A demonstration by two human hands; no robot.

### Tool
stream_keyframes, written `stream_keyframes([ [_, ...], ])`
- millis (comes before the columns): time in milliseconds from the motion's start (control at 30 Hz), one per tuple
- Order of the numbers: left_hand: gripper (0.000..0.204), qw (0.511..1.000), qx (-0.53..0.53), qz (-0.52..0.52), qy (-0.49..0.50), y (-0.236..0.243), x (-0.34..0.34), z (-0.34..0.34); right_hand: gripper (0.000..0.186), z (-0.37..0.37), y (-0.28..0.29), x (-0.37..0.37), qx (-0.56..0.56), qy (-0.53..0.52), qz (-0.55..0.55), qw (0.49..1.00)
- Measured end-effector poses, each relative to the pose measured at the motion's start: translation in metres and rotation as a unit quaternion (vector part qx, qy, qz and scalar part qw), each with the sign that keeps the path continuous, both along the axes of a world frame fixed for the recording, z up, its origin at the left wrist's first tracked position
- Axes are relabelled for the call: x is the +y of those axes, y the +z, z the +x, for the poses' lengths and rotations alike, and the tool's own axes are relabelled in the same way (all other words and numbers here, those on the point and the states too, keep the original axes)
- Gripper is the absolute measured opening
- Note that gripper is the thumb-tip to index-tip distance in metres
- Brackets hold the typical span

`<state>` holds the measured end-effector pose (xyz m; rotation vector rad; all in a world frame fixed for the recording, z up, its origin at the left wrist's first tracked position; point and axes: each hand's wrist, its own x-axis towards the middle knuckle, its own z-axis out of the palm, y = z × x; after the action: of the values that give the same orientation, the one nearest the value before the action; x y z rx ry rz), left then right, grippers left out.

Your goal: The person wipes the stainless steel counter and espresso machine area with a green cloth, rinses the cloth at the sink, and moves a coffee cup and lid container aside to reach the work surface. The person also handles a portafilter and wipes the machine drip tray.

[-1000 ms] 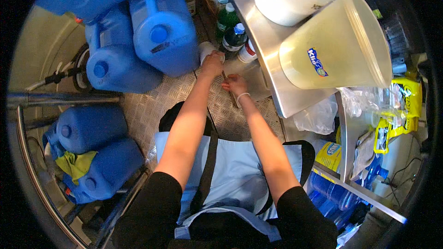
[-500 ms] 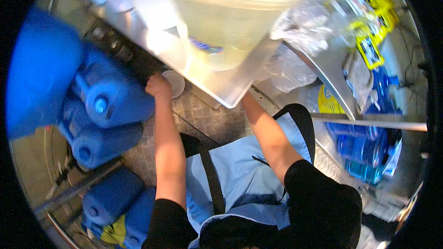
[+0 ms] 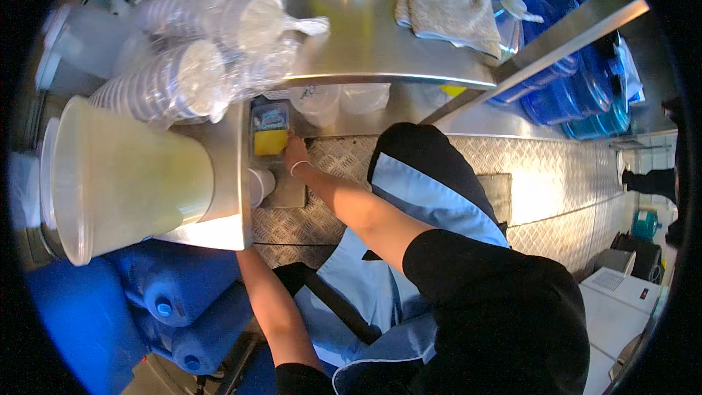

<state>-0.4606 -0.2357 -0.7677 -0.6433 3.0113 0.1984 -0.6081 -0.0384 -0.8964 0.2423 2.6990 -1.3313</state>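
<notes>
My right hand (image 3: 294, 151) is low beneath the steel counter, fingers curled at the right side of a clear plastic container (image 3: 257, 115). A yellow sponge or block (image 3: 270, 143) sits in that container, beside a pale blue item. The fingertips are partly hidden, but the hand appears to grip the container's edge. My left forearm (image 3: 269, 300) goes under the left counter's corner, which covers the hand and whatever it touches. Close to that corner, a white plastic tub (image 3: 260, 186) lies tipped near the patterned metal floor.
On the left counter stands a big translucent bucket (image 3: 131, 179) with pale liquid, near bagged stacks of cups (image 3: 172, 80). Blue jerrycans (image 3: 183, 296) crowd the lower left. A folded cloth (image 3: 447, 9) lies on the far counter (image 3: 351, 51). Blue water bottles (image 3: 567, 91) stand at the right.
The view has turned rightward. My left hand, earlier a closed hand beside the white tub, is now hidden under the counter. My right hand, hidden before, now shows at the clear container.
</notes>
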Motion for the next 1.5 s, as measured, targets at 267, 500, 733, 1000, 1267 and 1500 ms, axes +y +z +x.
stream_keyframes([
  [267, 0.035, 1.000, -0.001, -0.018, -0.011, -0.004, -0.004, -0.009, 0.059, 0.024, 0.084, 0.015, -0.060, 0.097, 0.077, 0.990],
  [500, 0.036, 0.996, 0.075, -0.044, -0.035, -0.015, 0.005, -0.002, 0.056, 0.000, 0.089, 0.032, -0.141, 0.359, 0.227, 0.894],
  [733, 0.046, 0.970, 0.206, 0.131, -0.004, 0.041, 0.053, 0.031, 0.051, 0.020, 0.114, 0.041, -0.150, 0.548, 0.203, 0.798],
  [1000, 0.032, 0.925, 0.179, 0.329, 0.067, 0.228, 0.175, 0.110, 0.058, 0.137, 0.441, 0.139, -0.016, 0.642, 0.143, 0.753],
  [1267, 0.029, 0.979, -0.128, 0.153, 0.050, 0.403, 0.188, 0.213, 0.047, 0.155, 0.729, 0.217, -0.113, 0.748, 0.059, 0.652],
  [1500, 0.031, 0.866, -0.193, 0.404, 0.224, 0.479, 0.147, 0.271, 0.047, -0.013, 0.879, 0.374, 0.334, 0.237, 0.179, 0.894],
])
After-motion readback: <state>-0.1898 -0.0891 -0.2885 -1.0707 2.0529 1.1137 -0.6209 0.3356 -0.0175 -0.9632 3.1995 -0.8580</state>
